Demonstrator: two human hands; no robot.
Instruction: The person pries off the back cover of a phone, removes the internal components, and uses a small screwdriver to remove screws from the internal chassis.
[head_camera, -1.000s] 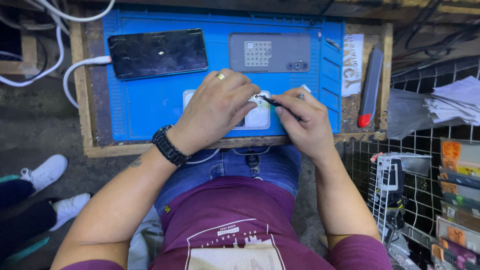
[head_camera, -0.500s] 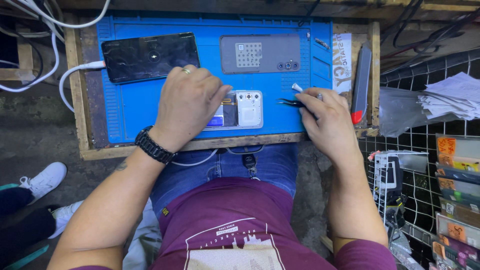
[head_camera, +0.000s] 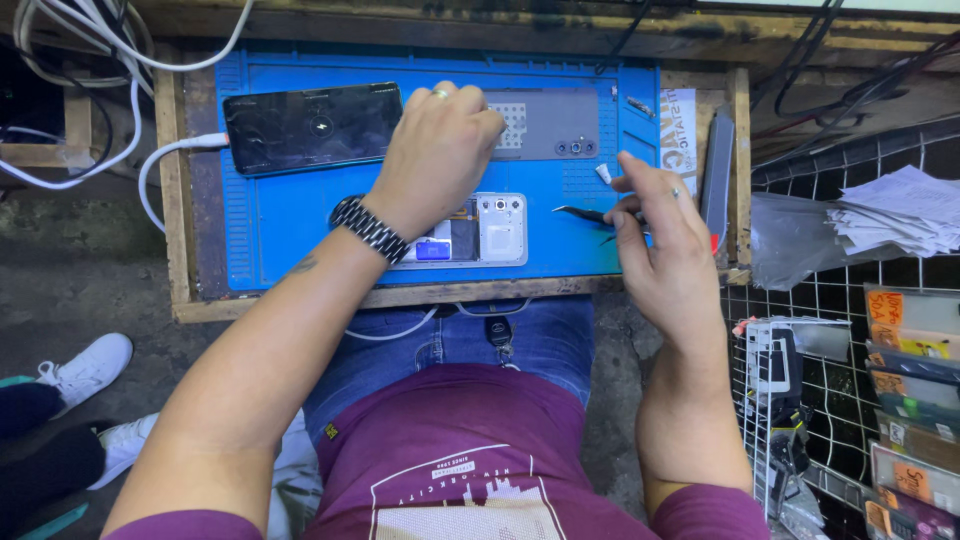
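An opened phone (head_camera: 487, 232) with its insides showing lies on the blue work mat (head_camera: 290, 225). My left hand (head_camera: 440, 150) is above it, fingers curled over the left end of a grey back cover (head_camera: 560, 125); a grip cannot be made out. My right hand (head_camera: 655, 235) is at the mat's right edge and pinches black tweezers (head_camera: 583, 213), whose tip points left toward the opened phone without touching it. I wear a dark metal watch (head_camera: 368, 228) on my left wrist.
A black phone (head_camera: 310, 128) on a white cable (head_camera: 165, 155) lies at the mat's upper left. The mat sits in a wooden tray (head_camera: 175, 200) on my lap. A dark tool (head_camera: 716, 175) lies at the right edge. A wire rack (head_camera: 850, 300) with papers and packets stands to the right, white shoes (head_camera: 85, 370) to the left.
My left hand has let go of the opened phone and moved up onto the grey back cover. My right hand with the tweezers has drawn back to the right.
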